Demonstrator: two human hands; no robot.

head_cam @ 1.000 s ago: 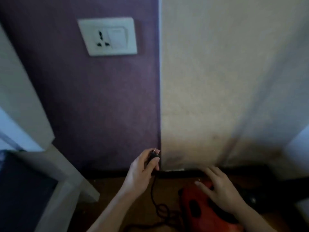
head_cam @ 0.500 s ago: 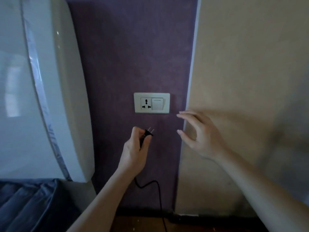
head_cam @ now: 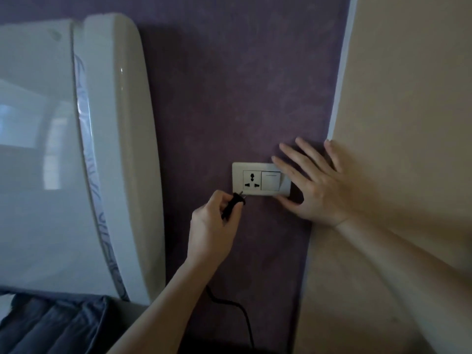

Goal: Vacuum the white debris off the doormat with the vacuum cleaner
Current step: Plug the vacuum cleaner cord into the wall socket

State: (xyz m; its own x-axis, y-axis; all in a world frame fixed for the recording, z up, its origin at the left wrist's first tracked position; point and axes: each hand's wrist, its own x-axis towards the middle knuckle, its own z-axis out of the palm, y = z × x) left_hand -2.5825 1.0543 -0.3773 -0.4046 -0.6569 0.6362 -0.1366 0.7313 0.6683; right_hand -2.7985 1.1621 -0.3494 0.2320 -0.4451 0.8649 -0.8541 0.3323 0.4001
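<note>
Nearest the camera, a thin black power cord [head_cam: 240,315] rises from the lower edge of the frame and runs behind the left forearm. To the left lies a fold of dark grey fabric [head_cam: 51,325].

Left hand [head_cam: 214,226]: fingers curled, pinching the small black two-pin plug [head_cam: 233,204] between thumb and forefinger. The plug sits just below the lower left corner of the white rectangular wall plate [head_cam: 237,167]. Its pins are at the plate's bottom edge and are not in the socket. The plug's long axis runs diagonally from lower left to upper right, with the pins leading up and right.

Right hand [head_cam: 316,185]: fingers straight and spread, laid flat on the wall over the plate's right end, the thumb beneath its lower right corner. It grips nothing.

On the plate, the multi-hole socket [head_cam: 251,181] is at the left and the white rocker switch [head_cam: 270,181] at the right. Beyond are the purple textured wall [head_cam: 229,85], the beige wall [head_cam: 408,98] and a glossy white curved panel [head_cam: 115,149] at far left.

Assessment: the step in hand is powering the machine, so vacuuming has not begun. The vacuum body, doormat and debris are out of view. The next move calls for raising the plug, squaring its pins to the socket holes and pushing straight in. The rocker may then need pressing.
</note>
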